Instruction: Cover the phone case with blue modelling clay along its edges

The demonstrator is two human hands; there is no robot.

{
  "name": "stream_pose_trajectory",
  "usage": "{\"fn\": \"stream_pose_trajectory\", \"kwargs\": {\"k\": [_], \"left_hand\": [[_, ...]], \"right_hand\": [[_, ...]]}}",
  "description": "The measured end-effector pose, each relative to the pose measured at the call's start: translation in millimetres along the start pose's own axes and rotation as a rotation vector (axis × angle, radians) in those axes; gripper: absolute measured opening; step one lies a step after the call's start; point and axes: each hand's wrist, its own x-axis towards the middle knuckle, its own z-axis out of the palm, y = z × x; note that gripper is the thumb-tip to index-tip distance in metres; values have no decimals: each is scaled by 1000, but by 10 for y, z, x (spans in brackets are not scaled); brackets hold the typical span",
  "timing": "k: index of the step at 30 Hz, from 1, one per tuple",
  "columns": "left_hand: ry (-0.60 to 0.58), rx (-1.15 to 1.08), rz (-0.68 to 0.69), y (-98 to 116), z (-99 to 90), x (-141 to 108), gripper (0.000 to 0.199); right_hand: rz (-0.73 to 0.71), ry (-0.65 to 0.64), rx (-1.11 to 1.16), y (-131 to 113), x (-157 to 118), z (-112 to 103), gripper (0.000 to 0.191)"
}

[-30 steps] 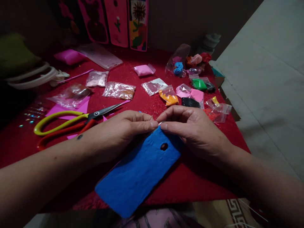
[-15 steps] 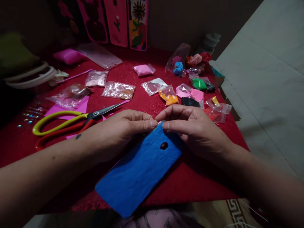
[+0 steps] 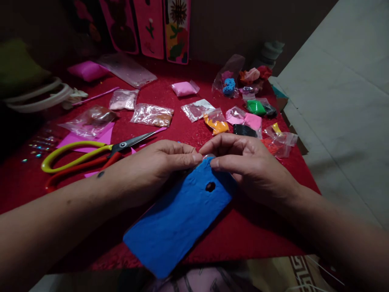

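A phone case (image 3: 179, 219) coated in lumpy blue clay slants across the front of the table, with a dark round hole near its upper end. My left hand (image 3: 170, 162) pinches the top edge of the case between thumb and fingers. Close beside it, my right hand (image 3: 243, 162) grips the same end near the corner, its thumb on the blue face and its fingers curled behind. The fingertips almost meet at the top corner, where a bit of clear edge shows. What lies behind the case is hidden.
Scissors (image 3: 117, 150) with yellow and red handles lie left of my left hand. Small bags of clay, among them orange (image 3: 216, 123), green (image 3: 255, 107) and pink (image 3: 184, 88), are spread over the red table (image 3: 261, 231). Painted panels (image 3: 148, 28) stand at the back.
My right thumb has shifted slightly to the right along the top edge of the phone case. Both hands keep hold of it, and the rest looks the same.
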Motion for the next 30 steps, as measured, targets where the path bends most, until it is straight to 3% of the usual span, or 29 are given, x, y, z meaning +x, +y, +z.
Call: {"fn": "stream_pose_trajectory", "kwargs": {"k": [22,30], "left_hand": [[53,42,22,-38,-25,28,23],[57,27,3,-11,-4,11,22]], "right_hand": [[-33,86,-37,-2,41,49,8],[-42,34,27,11,20,14,6]]}}
